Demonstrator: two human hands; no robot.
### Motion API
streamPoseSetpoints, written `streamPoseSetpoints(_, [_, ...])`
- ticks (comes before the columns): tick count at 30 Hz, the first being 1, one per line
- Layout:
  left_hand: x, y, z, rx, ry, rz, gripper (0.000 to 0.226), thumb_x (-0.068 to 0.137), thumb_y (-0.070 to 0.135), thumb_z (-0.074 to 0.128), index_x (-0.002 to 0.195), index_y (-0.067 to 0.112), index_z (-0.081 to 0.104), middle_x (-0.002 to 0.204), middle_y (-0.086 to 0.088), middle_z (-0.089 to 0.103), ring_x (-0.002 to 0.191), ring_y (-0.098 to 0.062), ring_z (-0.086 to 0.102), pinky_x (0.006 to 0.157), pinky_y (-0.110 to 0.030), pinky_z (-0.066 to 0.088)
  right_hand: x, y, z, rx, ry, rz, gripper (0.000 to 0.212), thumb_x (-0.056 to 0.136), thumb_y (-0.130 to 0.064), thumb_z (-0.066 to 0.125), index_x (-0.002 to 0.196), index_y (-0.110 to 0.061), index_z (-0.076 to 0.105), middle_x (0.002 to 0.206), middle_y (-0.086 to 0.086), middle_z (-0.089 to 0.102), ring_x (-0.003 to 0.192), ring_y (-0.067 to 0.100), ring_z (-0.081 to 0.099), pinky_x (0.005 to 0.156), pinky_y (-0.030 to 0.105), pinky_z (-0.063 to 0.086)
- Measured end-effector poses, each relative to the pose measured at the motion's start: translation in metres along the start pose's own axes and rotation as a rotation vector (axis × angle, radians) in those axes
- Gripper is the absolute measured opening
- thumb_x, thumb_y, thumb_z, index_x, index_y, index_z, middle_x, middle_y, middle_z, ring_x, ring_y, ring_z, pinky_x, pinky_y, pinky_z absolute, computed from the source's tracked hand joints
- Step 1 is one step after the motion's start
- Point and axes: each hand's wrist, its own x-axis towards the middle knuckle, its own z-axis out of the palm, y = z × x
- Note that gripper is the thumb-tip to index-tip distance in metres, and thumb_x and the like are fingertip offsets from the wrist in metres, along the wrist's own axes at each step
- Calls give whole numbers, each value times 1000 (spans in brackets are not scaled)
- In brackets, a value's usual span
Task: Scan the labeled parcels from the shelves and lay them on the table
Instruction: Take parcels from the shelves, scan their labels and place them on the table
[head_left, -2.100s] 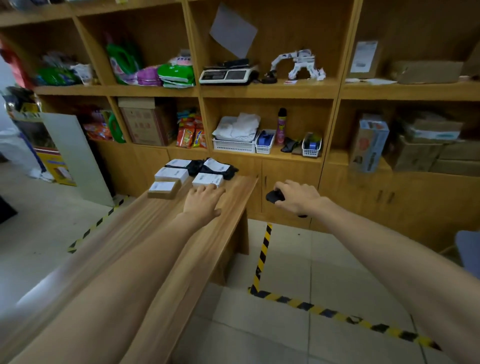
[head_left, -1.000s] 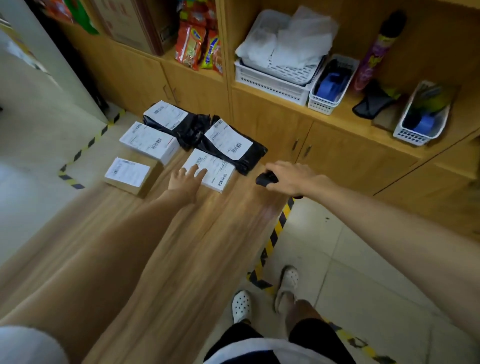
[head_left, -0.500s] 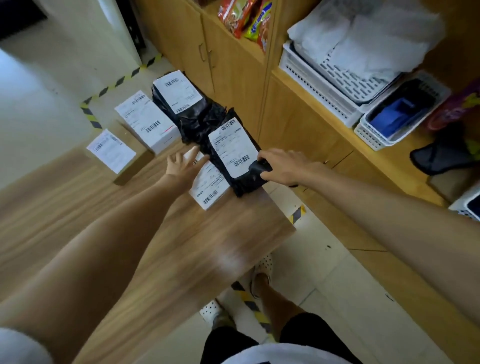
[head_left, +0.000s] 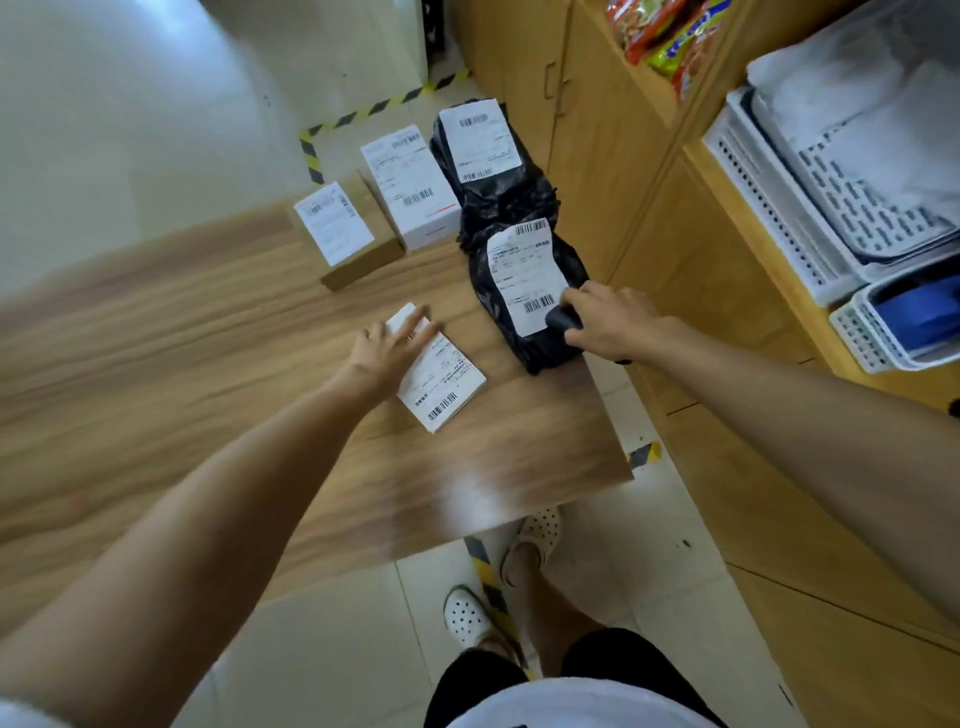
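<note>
Parcels, five, all lie on the wooden table (head_left: 234, 374), each with a white shipping label face up. Left hand (head_left: 382, 353) rests flat on the small white box (head_left: 444, 387) near the table's near edge, fingers straight and spread, not gripping. Right hand (head_left: 608, 322) is curled round a black scanner (head_left: 563, 318), whose nose sits at the lower corner of the label on the near black bag (head_left: 522, 280), just by its barcode. Far black bag (head_left: 480, 137) touches the near one end to end. Tall white box (head_left: 410, 182) sits left of the far bag, and the brown cardboard box (head_left: 345, 236) is just beside that. Every label shows barcodes and lines of small print, but the text is too small and blurred to read; no brand can be made out. Snack packets (head_left: 667, 36) and white plastic baskets (head_left: 769, 208) are on the shelf at right. Yellow-black tape (head_left: 374, 108) marks the floor.
</note>
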Motion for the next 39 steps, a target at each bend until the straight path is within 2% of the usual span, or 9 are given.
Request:
streamPoseSetpoints(5, [-39, -6, 23, -12, 31, -70, 104, 80, 30, 75, 144, 34, -7, 158, -3, 13, 111, -35, 58, 86, -39, 50, -10, -26, 0, -75, -31, -49, 42, 97, -41, 52, 134, -21, 47, 131, 7, 53, 111, 34, 56, 84, 41, 47])
streamPoseSetpoints(8, [-61, -10, 23, -24, 42, -126, 110, 76, 34, 79, 153, 30, 2, 159, -4, 14, 116, -35, 54, 89, -40, 48, -23, -39, -2, -71, -43, -46, 42, 96, -43, 52, 132, -23, 48, 129, 6, 54, 110, 33, 56, 84, 42, 45])
streamPoseSetpoints(13, [-96, -27, 5, -33, 108, -187, 123, 60, 46, 87, 153, 24, 8, 155, -8, 16, 137, -37, 27, 107, -44, 37, -59, -57, -11, -75, 4, -49, 44, 98, -43, 51, 136, -23, 45, 130, 7, 52, 109, 31, 56, 78, 39, 44])
streamPoseSetpoints(18, [-117, -22, -25, 18, 199, -195, 128, 60, 53, 86, 154, 17, 6, 157, -17, 12, 150, -35, 3, 118, -47, 17, -97, -67, -18, -44, 58, -65, 45, 96, -42, 53, 136, -24, 46, 134, 7, 52, 111, 32, 56, 76, 37, 40])
streamPoseSetpoints(25, [-143, -20, -85, 42, 330, -327, 119, 56, 52, 86, 146, 15, 19, 145, -14, 27, 136, -31, 28, 103, -42, 35, -123, -75, -87, -110, 148, -277, 41, 99, -41, 54, 135, -22, 48, 132, 4, 55, 106, 29, 56, 71, 37, 40])
streamPoseSetpoints(28, [-146, -22, -111, 44, 347, -380, 121, 57, 50, 88, 148, 13, 17, 149, -12, 25, 138, -32, 27, 105, -43, 35, -131, -74, -124, -193, 174, -410, 45, 98, -44, 54, 138, -25, 44, 129, 4, 55, 107, 30, 57, 72, 40, 44])
streamPoseSetpoints(32, [-145, -14, -150, 16, 344, -406, 123, 62, 44, 88, 152, 12, 11, 156, -12, 17, 147, -36, 13, 116, -50, 24, -143, -62, -151, -296, 257, -496, 45, 97, -44, 55, 138, -28, 46, 130, 3, 54, 108, 31, 57, 70, 37, 40])
streamPoseSetpoints(36, [-147, -4, -176, 29, 372, -444, 121, 60, 44, 89, 150, 12, 16, 151, -13, 23, 145, -37, 16, 113, -51, 27, -156, -46, -168, -335, 314, -527, 45, 97, -45, 54, 138, -28, 46, 127, 2, 56, 101, 28, 55, 66, 34, 34])
streamPoseSetpoints(39, [-149, 5, -188, 43, 361, -468, 120, 61, 44, 89, 150, 12, 15, 152, -13, 22, 145, -36, 16, 113, -49, 25, -166, -35, -175, -372, 343, -563, 45, 96, -44, 54, 138, -29, 47, 129, 2, 57, 108, 28, 57, 67, 33, 32])
